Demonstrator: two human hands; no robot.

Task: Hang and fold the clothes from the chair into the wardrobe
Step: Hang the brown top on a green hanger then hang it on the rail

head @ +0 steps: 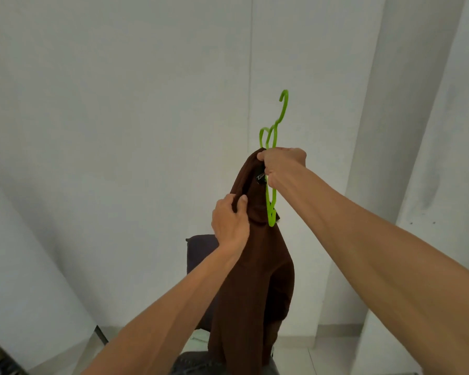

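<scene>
Below the hands [229, 223], a dark chair [201, 253] stands on the pale tiled floor [322, 347]; a grey garment [195, 364] lies on its seat.

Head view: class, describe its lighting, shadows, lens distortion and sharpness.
Head view: soft, even light, no glare, faint shadows on the white wall; the wide-angle lens bows the wall edges and stretches the forearms; green hanger and brown garment look fairly sharp; the lower left corner is dark.

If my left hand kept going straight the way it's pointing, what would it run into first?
The brown shirt that the left hand grips; beyond the fabric probably the green hanger, though depth is unclear.
</scene>
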